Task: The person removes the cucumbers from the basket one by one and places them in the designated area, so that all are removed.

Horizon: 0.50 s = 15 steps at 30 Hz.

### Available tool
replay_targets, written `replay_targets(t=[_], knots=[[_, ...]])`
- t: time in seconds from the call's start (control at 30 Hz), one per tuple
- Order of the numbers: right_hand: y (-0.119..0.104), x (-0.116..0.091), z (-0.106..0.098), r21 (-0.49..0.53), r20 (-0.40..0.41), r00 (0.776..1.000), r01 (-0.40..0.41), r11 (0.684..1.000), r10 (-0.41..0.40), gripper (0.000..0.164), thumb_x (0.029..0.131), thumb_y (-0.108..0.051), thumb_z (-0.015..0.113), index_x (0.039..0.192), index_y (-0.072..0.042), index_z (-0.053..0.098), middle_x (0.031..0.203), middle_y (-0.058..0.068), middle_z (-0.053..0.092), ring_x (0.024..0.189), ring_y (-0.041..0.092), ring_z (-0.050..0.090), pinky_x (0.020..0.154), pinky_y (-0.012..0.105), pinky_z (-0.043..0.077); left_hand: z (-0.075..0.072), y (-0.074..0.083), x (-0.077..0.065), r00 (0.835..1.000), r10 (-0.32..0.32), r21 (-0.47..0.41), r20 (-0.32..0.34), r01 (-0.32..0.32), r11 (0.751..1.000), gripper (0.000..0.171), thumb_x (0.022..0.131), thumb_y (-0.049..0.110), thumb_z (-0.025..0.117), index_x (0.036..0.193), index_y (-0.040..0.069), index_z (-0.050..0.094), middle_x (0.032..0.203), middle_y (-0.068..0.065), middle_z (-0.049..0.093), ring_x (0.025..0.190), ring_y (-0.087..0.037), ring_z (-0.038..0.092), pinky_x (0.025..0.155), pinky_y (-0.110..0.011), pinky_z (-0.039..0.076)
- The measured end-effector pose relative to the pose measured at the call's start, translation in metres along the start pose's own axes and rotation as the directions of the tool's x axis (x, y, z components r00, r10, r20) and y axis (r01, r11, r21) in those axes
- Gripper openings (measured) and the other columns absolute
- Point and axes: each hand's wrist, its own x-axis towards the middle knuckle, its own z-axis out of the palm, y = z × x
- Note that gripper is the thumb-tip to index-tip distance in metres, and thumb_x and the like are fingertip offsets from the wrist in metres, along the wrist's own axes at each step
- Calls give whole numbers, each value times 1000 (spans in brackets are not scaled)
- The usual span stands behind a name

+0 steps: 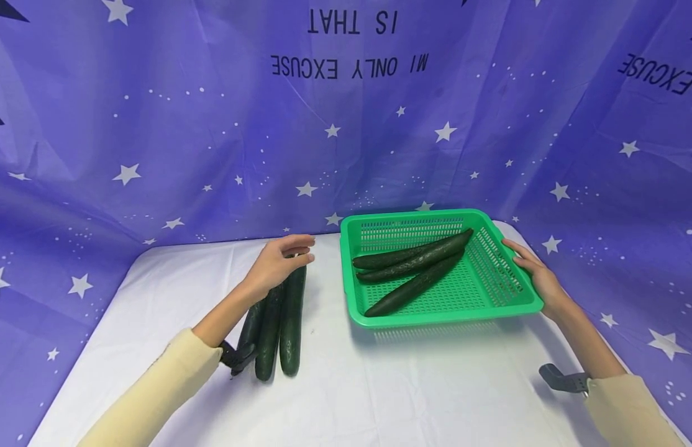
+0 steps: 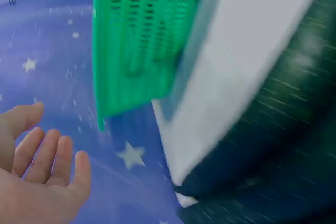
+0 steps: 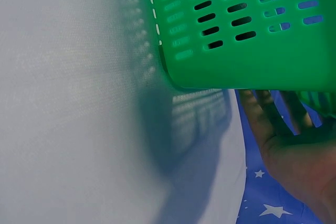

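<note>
In the head view my left hand (image 1: 276, 264) hovers over the far ends of three dark green cucumbers (image 1: 291, 329) lying side by side on the table. Its fingers are loosely bent and hold nothing. The left wrist view has that hand (image 2: 44, 174) apart from the basket, with blurred cucumbers (image 2: 273, 129) close on the right. My right hand (image 1: 538, 279) touches the right side of a green plastic basket (image 1: 446, 320), fingers extended along the outside below the rim; its thumb is hidden. Three more cucumbers (image 1: 415, 261) lie inside the basket.
A white cloth (image 1: 323, 397) covers the table. Purple fabric with stars and lettering (image 1: 301, 149) hangs behind and at both sides. Dark straps or mounts (image 1: 564, 379) sit at the wrists. The basket (image 3: 247, 51) casts a shadow on the cloth.
</note>
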Motion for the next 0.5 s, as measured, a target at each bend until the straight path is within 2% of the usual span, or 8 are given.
replay_targets(t=[0.1,0.27,0.5], knots=[[-1,-1,-1,-9,0,1000,-5,1000,5,47,111,-17,31,157,-27,34,126,-10,58,81,11,66,66,26,56,14,15,21,997,42,13,65,-43,999,43,96,15,68,138,8,60,136,-9,60,124,-26,56,100,-47,47],[-2,0,0,-15,-5,1000,-19,1000,19,48,111,-17,31,157,-28,34,124,-9,59,79,12,66,65,27,56,39,39,52,981,75,-36,177,-69,997,43,97,13,67,139,10,60,136,-6,60,123,-22,56,99,-44,47],[-2,0,1,-53,-29,999,-17,998,15,48,111,-18,32,159,-25,31,126,-9,56,79,11,65,65,27,56,82,62,89,940,141,-40,312,-135,990,45,97,12,67,141,8,57,140,-12,57,123,-25,56,94,-35,50]])
